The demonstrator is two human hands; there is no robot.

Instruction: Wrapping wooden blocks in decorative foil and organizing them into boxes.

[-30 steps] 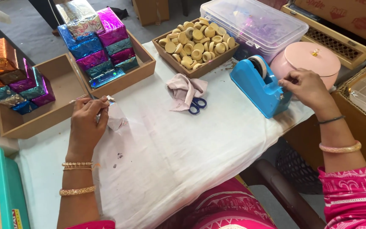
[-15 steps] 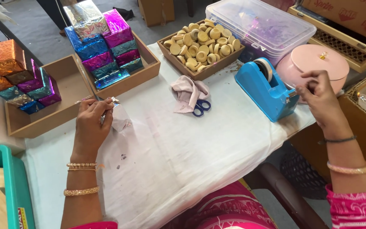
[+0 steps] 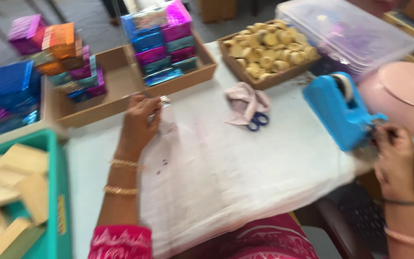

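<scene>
Frame blurred. Nearest, at lower left, a teal crate (image 3: 56, 211) is holding pale wooden blocks (image 3: 10, 187). The left hand (image 3: 139, 125) is resting on the white cloth (image 3: 245, 172), fingers pinched together on a small foil-wrapped piece (image 3: 164, 100) just in front of the wooden tray (image 3: 116, 91). The right hand (image 3: 395, 156) is sitting at the cutter end of the blue tape dispenser (image 3: 341, 112), fingers curled together; whether tape is between them cannot be told. Beyond, blue-handled scissors (image 3: 257, 122) are lying under a pinkish rag (image 3: 245, 100). Farther back, stacked foil-wrapped boxes (image 3: 166, 43), a tray of round wooden pieces (image 3: 269, 50), a pink lidded pot (image 3: 403, 96) and a clear plastic box (image 3: 350, 31) are standing.
</scene>
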